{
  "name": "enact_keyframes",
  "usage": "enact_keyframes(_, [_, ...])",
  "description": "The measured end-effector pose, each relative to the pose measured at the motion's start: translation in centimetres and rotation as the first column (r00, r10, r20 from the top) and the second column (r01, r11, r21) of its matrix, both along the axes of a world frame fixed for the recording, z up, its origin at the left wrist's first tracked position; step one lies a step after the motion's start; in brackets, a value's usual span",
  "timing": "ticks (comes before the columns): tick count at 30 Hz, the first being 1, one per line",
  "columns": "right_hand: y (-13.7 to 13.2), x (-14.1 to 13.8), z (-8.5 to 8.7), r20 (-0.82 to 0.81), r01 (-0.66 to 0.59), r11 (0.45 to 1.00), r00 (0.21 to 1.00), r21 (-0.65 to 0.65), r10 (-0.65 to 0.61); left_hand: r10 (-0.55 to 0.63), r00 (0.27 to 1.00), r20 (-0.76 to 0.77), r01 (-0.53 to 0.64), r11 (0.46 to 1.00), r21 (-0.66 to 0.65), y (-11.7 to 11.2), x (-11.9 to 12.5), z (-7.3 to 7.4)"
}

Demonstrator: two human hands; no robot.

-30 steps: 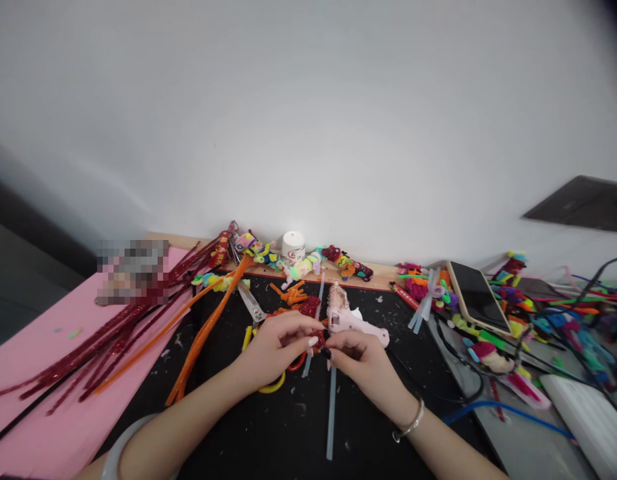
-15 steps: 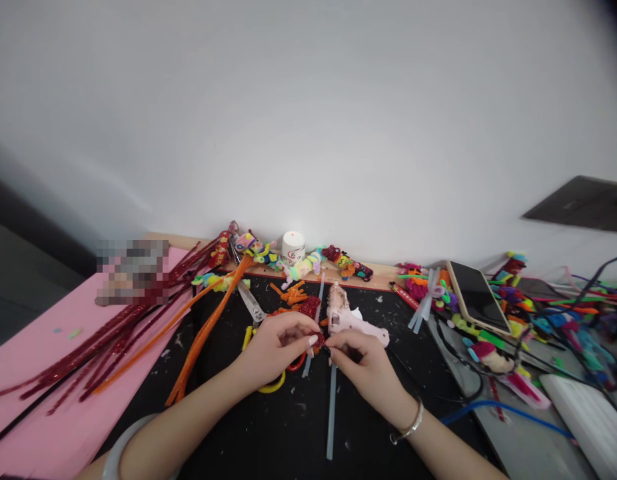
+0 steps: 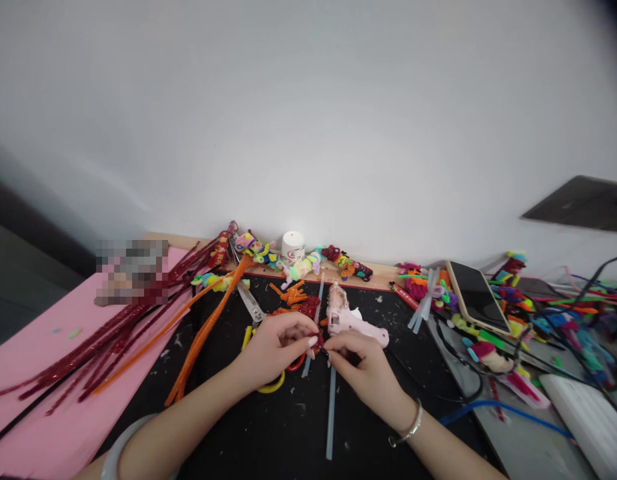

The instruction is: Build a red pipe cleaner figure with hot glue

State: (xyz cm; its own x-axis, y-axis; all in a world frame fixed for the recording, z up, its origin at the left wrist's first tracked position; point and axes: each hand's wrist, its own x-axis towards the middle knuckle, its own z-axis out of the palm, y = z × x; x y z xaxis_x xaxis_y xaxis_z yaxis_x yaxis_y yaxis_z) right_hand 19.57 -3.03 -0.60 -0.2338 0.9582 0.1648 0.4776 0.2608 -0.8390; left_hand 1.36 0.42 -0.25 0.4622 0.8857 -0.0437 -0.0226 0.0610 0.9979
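My left hand (image 3: 282,343) pinches a small red tinsel pipe-cleaner piece (image 3: 318,340) between thumb and fingers. Right against it, my right hand (image 3: 361,360) is closed in a pinch at a tiny dark bit whose kind I cannot make out. Behind my fingers lies a larger glittery red piece (image 3: 309,306). A pink hot glue gun (image 3: 361,326) rests just beyond my right hand. Under and beside my left hand are scissors (image 3: 252,305) with yellow and red handles, partly covered. Short orange pipe-cleaner cuttings (image 3: 290,293) lie behind them. A clear glue stick (image 3: 331,413) lies below my hands.
Long red tinsel stems (image 3: 123,327) and orange stems (image 3: 208,327) spread over the left side. Pipe-cleaner figures (image 3: 303,265) and a white paper roll (image 3: 293,247) line the wall. On the right are a phone (image 3: 478,297), a white keyboard (image 3: 588,417) and tangled coloured stems.
My right fingers have shifted slightly left, closer to the red piece, and a dark bit now shows at their tips. My left hand stays almost still.
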Motion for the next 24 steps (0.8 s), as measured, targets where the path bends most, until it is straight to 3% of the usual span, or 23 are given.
enact_keyframes(24, [0.06, 0.11, 0.79, 0.030, 0.021, 1.000, 0.999, 0.012, -0.022, -0.003, 1.000, -0.020, 0.003, 1.000, -0.010, 0.18, -0.24, 0.31])
